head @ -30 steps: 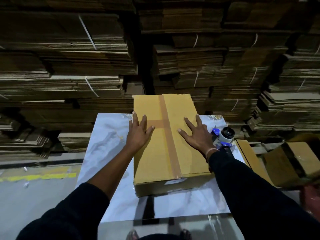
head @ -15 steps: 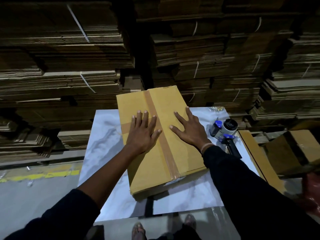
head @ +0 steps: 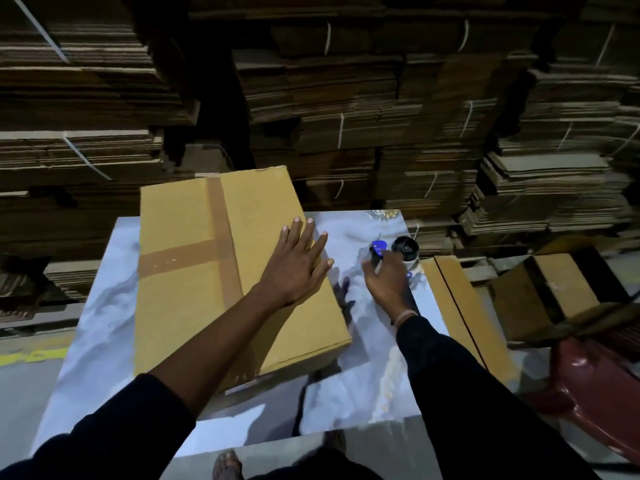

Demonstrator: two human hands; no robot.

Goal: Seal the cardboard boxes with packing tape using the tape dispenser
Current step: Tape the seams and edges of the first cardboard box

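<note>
Head view, read from left to right. I see stacks of flattened cardboard (head: 86, 109) filling the background behind a pale marble-patterned table (head: 100, 323). On the table's left half lies the cardboard box (head: 194, 271), its top closed and crossed by two brown strips of packing tape (head: 221, 244), one along its length and one across. My left hand (head: 294, 265) rests flat on the box's right edge, fingers straight and spread wide, fingertips reaching just past the edge. To its right, on bare table, my right hand (head: 386, 278) sits on the blue-and-black tape dispenser (head: 403, 251), fingers bent over its handle; whether they fully grip it I cannot tell, as the hand hides the handle. Just beyond the table's right edge lies flat cardboard sheets (head: 457, 306), then another taped box (head: 550, 292) and a dark red chair (head: 595, 386)
</note>
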